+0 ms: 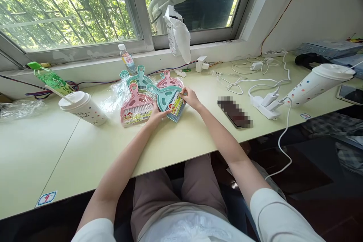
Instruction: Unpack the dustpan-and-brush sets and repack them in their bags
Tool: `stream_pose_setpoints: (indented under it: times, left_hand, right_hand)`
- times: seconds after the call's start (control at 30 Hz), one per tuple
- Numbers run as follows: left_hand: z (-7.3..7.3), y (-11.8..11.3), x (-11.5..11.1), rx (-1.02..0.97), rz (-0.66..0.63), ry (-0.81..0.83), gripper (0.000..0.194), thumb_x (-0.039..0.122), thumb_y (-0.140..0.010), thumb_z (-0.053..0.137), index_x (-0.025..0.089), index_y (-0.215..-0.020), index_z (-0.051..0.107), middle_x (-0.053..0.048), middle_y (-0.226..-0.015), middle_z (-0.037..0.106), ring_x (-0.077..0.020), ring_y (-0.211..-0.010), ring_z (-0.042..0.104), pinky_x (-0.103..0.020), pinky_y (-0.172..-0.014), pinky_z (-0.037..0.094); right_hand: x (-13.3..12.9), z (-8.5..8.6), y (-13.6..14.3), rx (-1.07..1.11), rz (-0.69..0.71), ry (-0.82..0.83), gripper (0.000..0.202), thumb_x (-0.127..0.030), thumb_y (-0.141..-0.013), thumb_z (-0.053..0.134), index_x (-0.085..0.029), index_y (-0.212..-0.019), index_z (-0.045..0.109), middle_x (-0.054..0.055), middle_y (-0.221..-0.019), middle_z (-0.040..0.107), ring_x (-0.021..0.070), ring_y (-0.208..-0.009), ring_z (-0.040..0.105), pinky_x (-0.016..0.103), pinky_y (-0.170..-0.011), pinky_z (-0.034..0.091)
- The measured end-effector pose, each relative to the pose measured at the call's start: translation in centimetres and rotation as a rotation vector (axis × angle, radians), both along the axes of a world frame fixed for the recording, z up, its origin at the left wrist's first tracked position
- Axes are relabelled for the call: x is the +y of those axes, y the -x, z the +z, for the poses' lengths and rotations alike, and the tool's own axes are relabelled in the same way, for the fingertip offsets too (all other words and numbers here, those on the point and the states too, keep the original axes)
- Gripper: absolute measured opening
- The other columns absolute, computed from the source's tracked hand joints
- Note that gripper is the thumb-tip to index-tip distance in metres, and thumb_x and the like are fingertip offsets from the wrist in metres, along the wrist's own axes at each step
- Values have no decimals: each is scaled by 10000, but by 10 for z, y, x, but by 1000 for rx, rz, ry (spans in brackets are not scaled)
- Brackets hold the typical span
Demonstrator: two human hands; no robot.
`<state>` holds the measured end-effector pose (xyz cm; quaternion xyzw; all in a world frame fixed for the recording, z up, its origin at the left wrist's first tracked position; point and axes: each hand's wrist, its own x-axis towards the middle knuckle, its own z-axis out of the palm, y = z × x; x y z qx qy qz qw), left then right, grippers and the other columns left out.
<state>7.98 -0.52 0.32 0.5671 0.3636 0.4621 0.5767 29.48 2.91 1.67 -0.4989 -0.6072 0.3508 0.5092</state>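
Observation:
Between my two hands is a teal mini dustpan and brush set point(166, 97) with a printed yellow-green label, tilted over the table. My left hand point(157, 115) grips its lower left edge, thumb across the front. On the right side, near the label, the fingers of my right hand point(191, 97) pinch the edge. Beside my left hand lies a pink dustpan and brush set point(135, 107) in clear wrapping. Behind these are another teal set point(139, 77) and another pink set point(170, 79), partly covered by the nearer ones.
A white lidded cup point(87, 109) and a green carton point(53, 79) stand left; a bottle point(127, 59) stands by the window. Rightward lie a phone point(234, 111), a power strip point(265, 107) with white cables, and another cup point(314, 83). A torn white box point(177, 36) rests on the sill.

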Motion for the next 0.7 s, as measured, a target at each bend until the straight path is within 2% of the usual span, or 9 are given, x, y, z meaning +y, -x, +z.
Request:
stream_pose_setpoints:
  times: [0.13, 0.27, 0.33, 0.4, 0.5, 0.57, 0.7]
  left_hand:
    - [1, -1, 1, -15, 53, -21, 1034, 307, -591, 890, 288, -1453, 318, -127, -1350, 595, -313, -1211, 618, -482, -949, 578]
    - [3, 0, 1, -42, 114, -59, 995, 306, -622, 868, 300, -1452, 319, -124, -1376, 584, -316, -1231, 609, -448, -926, 590]
    - [5, 0, 1, -62, 138, -87, 986, 318, -644, 854, 313, -1462, 303, -116, -1383, 582, -317, -1236, 608, -432, -906, 598]
    - [7, 2, 1, -73, 161, -132, 982, 326, -659, 845, 313, -1469, 292, -106, -1365, 599, -308, -1250, 602, -421, -932, 587]
    - [9, 3, 2, -55, 189, -196, 968, 328, -664, 848, 296, -1463, 303, -96, -1321, 631, -289, -1294, 571, -407, -1017, 540]
    - [9, 4, 2, -29, 189, -189, 952, 336, -667, 848, 288, -1455, 317, -98, -1311, 638, -283, -1286, 578, -410, -1042, 522]
    - [7, 3, 2, -17, 161, -113, 922, 359, -687, 829, 287, -1450, 318, -107, -1316, 636, -281, -1218, 627, -443, -1003, 543]
  right_hand:
    - [-4, 1, 8, -74, -54, -6, 354, -466, -755, 725, -258, -943, 510, -7, -972, 617, 109, -589, 552, 279, -610, 491]
    - [-5, 1, 15, -49, -283, -79, 565, -475, -791, 707, -268, -1257, 462, 73, -1252, 547, 163, -856, 618, 338, -854, 534]
    - [-4, -1, 18, 28, -338, -73, 651, -496, -805, 696, -269, -1348, 418, 103, -1370, 471, 185, -1015, 607, 333, -922, 527]
    - [-2, -4, 22, 125, -263, -8, 667, -526, -816, 680, -286, -1379, 414, 99, -1398, 470, 200, -1114, 586, 333, -939, 532]
    - [-2, -8, 27, 303, 72, 166, 568, -553, -848, 641, -308, -1333, 476, 54, -1278, 612, 205, -1097, 625, 353, -894, 568]
    - [-4, -10, 28, 424, 241, 254, 483, -560, -870, 611, -291, -1263, 531, 33, -1145, 695, 198, -1023, 669, 354, -848, 591]
    - [-9, -8, 27, 535, 309, 273, 393, -492, -840, 678, -267, -1152, 594, 12, -1032, 749, 184, -918, 709, 347, -804, 615]
